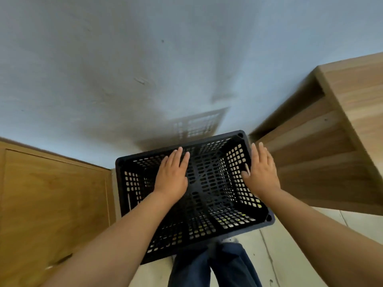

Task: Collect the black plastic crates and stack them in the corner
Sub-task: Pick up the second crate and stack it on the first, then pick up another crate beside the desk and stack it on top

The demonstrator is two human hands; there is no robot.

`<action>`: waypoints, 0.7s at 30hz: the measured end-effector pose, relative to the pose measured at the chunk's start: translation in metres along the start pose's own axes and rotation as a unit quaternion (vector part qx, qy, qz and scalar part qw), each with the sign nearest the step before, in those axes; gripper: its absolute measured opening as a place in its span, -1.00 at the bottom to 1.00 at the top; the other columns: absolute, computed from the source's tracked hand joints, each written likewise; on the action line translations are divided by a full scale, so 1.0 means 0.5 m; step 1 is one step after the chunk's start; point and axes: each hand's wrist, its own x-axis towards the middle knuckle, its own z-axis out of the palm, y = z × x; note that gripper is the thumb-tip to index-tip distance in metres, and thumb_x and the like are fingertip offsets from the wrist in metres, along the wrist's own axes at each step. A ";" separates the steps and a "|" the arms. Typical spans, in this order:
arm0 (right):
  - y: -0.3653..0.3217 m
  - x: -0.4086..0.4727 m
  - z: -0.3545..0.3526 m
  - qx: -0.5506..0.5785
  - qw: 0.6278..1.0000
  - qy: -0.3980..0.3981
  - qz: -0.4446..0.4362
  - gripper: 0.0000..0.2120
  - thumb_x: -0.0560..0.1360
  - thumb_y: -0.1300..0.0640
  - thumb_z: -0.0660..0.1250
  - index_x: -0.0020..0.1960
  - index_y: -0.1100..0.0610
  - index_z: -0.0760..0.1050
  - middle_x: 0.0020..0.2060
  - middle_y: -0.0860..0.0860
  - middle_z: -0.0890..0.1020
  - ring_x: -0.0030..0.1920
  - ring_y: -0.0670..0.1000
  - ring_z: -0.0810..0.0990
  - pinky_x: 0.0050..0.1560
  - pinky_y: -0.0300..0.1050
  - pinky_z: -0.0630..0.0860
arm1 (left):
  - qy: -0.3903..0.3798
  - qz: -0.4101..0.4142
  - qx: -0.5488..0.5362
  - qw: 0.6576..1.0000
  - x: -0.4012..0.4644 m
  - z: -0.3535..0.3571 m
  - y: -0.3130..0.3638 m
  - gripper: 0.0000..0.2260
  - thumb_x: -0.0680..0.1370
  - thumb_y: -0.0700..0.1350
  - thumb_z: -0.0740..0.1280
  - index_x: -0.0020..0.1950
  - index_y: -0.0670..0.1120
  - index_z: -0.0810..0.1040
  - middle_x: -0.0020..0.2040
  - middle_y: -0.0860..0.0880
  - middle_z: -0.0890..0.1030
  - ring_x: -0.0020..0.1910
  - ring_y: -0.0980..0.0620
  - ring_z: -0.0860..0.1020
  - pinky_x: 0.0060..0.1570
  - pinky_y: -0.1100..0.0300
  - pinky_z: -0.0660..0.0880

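Observation:
A black plastic crate (209, 195) with perforated walls stands open side up against the pale wall, in the gap between two wooden units. It looks deep, so it may sit on others, but I cannot tell. My left hand (172, 172) hovers flat over the crate's left half, fingers straight and together, holding nothing. My right hand (261, 168) is flat at the crate's right rim, thumb at the inner wall, fingers extended and not wrapped around it.
A wooden cabinet door (53, 204) stands to the left of the crate. Wooden shelving (323, 146) rises on the right. The pale wall (145, 69) is straight ahead. My legs in dark trousers (213, 266) stand on a light tiled floor (300, 245) just behind the crate.

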 end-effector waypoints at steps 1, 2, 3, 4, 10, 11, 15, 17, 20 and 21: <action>0.011 -0.027 -0.014 0.003 1.000 0.002 0.005 -0.20 0.52 0.03 0.24 0.54 0.16 -0.19 0.53 0.17 -0.14 0.53 0.17 -0.13 0.50 0.01 -0.12 | 0.001 0.018 -0.001 1.000 -0.004 -0.012 0.039 -0.37 0.58 -0.06 0.14 0.56 -0.08 -0.11 0.57 -0.13 -0.11 0.55 -0.08 -0.09 0.49 0.05 -0.13; 0.022 -0.053 -0.026 0.006 1.000 0.006 0.012 -0.21 0.52 0.02 0.24 0.54 0.15 -0.20 0.53 0.16 -0.14 0.53 0.16 -0.12 0.50 0.01 -0.12 | 0.000 0.032 -0.005 0.999 -0.010 -0.023 0.076 -0.39 0.59 -0.05 0.13 0.56 -0.10 -0.10 0.57 -0.13 -0.10 0.55 -0.08 -0.09 0.50 0.06 -0.12; 0.035 -0.079 -0.039 0.012 1.000 0.012 0.021 -0.21 0.53 0.03 0.24 0.54 0.13 -0.20 0.54 0.15 -0.14 0.53 0.15 -0.12 0.51 0.01 -0.10 | 0.000 0.042 -0.012 0.999 -0.017 -0.034 0.110 -0.40 0.60 -0.04 0.11 0.55 -0.10 -0.10 0.57 -0.13 -0.10 0.55 -0.07 -0.09 0.51 0.06 -0.11; 0.048 -0.104 -0.051 0.023 0.999 0.017 0.035 -0.22 0.53 0.03 0.24 0.54 0.10 -0.19 0.54 0.13 -0.14 0.53 0.14 -0.10 0.50 0.00 -0.09 | 0.001 0.049 -0.019 0.999 -0.026 -0.044 0.141 -0.40 0.61 -0.03 0.11 0.55 -0.11 -0.11 0.57 -0.12 -0.10 0.55 -0.06 -0.09 0.51 0.07 -0.10; 0.126 -0.254 -0.122 0.065 0.991 0.044 0.109 -0.24 0.50 0.09 0.24 0.55 0.07 -0.14 0.54 0.12 -0.07 0.51 0.15 0.02 0.47 0.00 0.06 | -0.008 0.122 -0.013 0.992 -0.076 -0.106 0.285 -0.41 0.61 0.00 0.12 0.56 -0.08 -0.08 0.57 -0.11 -0.04 0.53 -0.06 0.06 0.45 0.09 0.12; 0.141 -0.278 -0.131 0.067 0.990 0.048 0.117 -0.24 0.51 0.09 0.23 0.55 0.07 -0.14 0.54 0.12 -0.07 0.51 0.15 0.02 0.47 0.00 0.06 | -0.014 0.132 -0.009 0.991 -0.083 -0.118 0.305 -0.41 0.61 -0.01 0.13 0.56 -0.08 -0.07 0.57 -0.11 -0.03 0.53 -0.06 0.07 0.44 0.08 0.15; 0.204 -0.384 -0.146 0.052 0.987 0.056 0.139 -0.25 0.53 0.04 0.21 0.54 0.03 -0.19 0.54 0.08 -0.07 0.50 0.12 0.05 0.46 -0.02 0.09 | -0.030 0.169 0.005 0.985 -0.110 -0.157 0.389 -0.44 0.60 -0.02 0.16 0.55 -0.09 0.03 0.55 -0.12 0.10 0.49 -0.08 0.18 0.37 0.05 0.28; 0.237 -0.442 -0.147 0.057 0.983 0.059 0.162 -0.26 0.53 0.03 0.21 0.54 0.03 -0.17 0.54 0.08 -0.05 0.49 0.13 0.08 0.45 -0.01 0.11 | -0.021 0.187 0.008 0.982 -0.129 -0.168 0.434 -0.48 0.60 -0.04 0.16 0.53 -0.10 0.10 0.51 -0.12 0.20 0.45 -0.08 0.24 0.33 0.05 0.33; 0.291 -0.537 -0.147 0.078 0.973 0.074 0.204 -0.28 0.53 0.05 0.20 0.54 0.06 -0.13 0.54 0.09 -0.01 0.50 0.14 0.08 0.45 0.00 0.10 | -0.010 0.225 -0.003 0.974 -0.177 -0.168 0.511 -0.52 0.59 -0.09 0.15 0.50 -0.10 0.15 0.42 -0.09 0.33 0.37 -0.06 0.32 0.26 0.08 0.38; 0.311 -0.572 -0.146 0.089 0.968 0.082 0.220 -0.30 0.53 0.06 0.20 0.54 0.06 -0.11 0.53 0.09 0.00 0.50 0.14 0.07 0.46 0.00 0.09 | -0.008 0.240 -0.011 0.971 -0.199 -0.164 0.540 -0.51 0.59 -0.10 0.15 0.51 -0.09 0.13 0.41 -0.08 0.35 0.36 -0.05 0.33 0.26 0.09 0.38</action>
